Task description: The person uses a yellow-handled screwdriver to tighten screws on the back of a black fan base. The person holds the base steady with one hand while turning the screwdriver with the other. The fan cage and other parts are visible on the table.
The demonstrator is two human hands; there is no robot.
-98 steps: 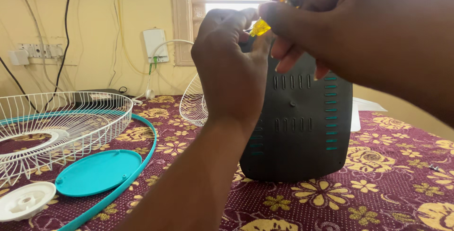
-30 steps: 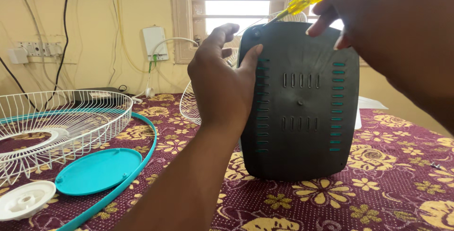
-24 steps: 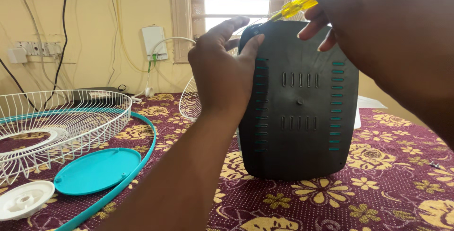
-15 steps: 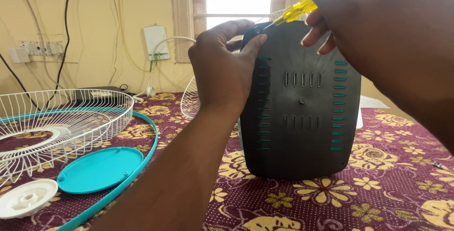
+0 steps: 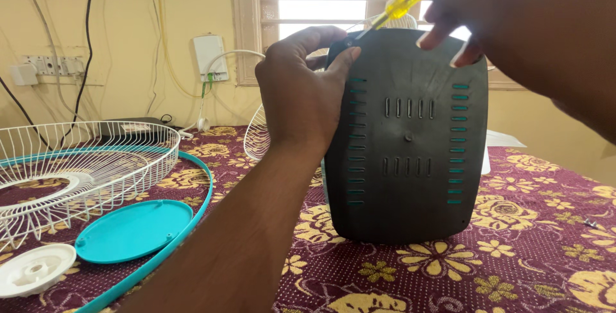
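Panel [image 5: 405, 136], dark, slotted, upright on table [image 5: 526, 249], gripped by left hand [image 5: 301, 98]; yellow screwdriver [image 5: 399, 5] clasped in right hand [image 5: 513, 24].

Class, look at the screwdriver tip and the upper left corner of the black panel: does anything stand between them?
Nothing visible does. The screwdriver slants down to that corner of the black panel; the left hand grips the edge just beside it.

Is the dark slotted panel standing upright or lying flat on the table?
Upright: the dark panel stands on its lower edge on the tablecloth, steadied by the left hand.
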